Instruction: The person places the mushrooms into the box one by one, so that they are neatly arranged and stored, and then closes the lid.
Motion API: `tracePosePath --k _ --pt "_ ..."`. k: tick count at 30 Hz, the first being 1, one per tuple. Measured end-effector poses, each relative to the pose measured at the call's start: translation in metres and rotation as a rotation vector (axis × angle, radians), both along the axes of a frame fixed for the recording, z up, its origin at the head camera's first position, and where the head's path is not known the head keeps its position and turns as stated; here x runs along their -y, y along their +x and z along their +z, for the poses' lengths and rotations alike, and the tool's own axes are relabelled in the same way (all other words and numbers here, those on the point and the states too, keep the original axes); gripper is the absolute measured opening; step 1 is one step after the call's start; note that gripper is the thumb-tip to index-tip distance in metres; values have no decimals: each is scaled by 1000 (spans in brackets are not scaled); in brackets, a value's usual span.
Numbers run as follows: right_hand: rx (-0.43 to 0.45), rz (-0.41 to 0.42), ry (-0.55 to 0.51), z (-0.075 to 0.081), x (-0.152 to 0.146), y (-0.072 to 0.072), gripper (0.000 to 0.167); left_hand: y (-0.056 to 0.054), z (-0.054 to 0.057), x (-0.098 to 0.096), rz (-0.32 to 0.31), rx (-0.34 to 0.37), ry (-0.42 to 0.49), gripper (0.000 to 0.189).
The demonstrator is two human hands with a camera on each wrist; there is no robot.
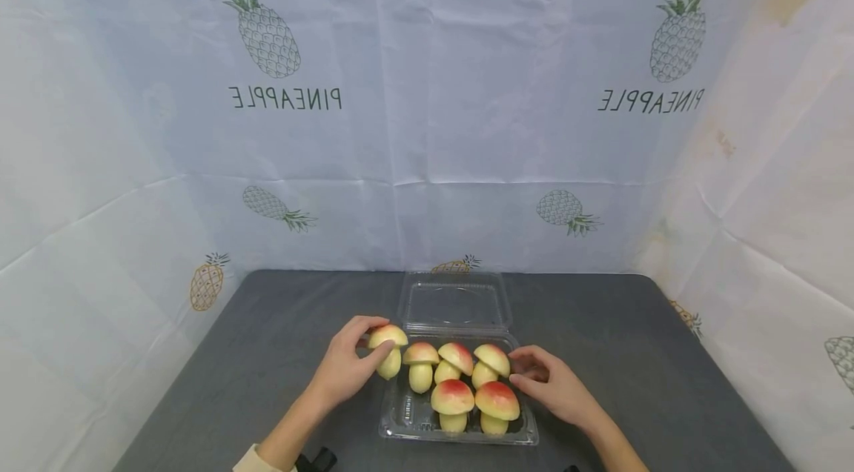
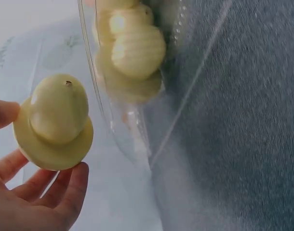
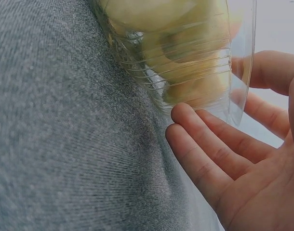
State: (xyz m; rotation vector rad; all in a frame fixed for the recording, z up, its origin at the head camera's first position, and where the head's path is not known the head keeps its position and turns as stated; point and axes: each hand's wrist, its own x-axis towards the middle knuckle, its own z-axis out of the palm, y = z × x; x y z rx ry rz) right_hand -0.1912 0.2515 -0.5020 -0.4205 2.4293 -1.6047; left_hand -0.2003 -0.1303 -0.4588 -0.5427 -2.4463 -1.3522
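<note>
My left hand (image 1: 345, 367) pinches a mushroom (image 1: 389, 361) by its cap between thumb and fingers, raised at the left side of a clear plastic clamshell box (image 1: 408, 424). This mushroom has a red-and-yellow cap and a pale yellow stem; in the left wrist view its rounded stem end (image 2: 60, 108) faces the camera. Several similar mushrooms (image 1: 454, 399) stand in the box, three along the back and two in front. At the box's right side is my right hand (image 1: 552, 384), its fingers loosely bent, with fingertips (image 3: 181, 114) right at the ribbed outer wall.
The box's hinged lid (image 1: 457, 301) lies folded back behind it. A dark grey table (image 1: 600, 324) carries everything. White cloth with printed pineapples (image 1: 467, 138) hangs along the back and both sides.
</note>
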Motion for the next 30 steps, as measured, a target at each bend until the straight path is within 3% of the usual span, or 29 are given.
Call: tracePosePath --k 16,25,30 --pt "1 -4 7 -1 0 -1 42 13 -8 -19 -159 -35 -12 31" --pt "10 -5 -3 0 0 -1 43 20 -16 -27 -193 -77 -56 25" --pt "9 -4 -4 0 0 -1 43 26 -18 -30 -182 -129 -112 27"
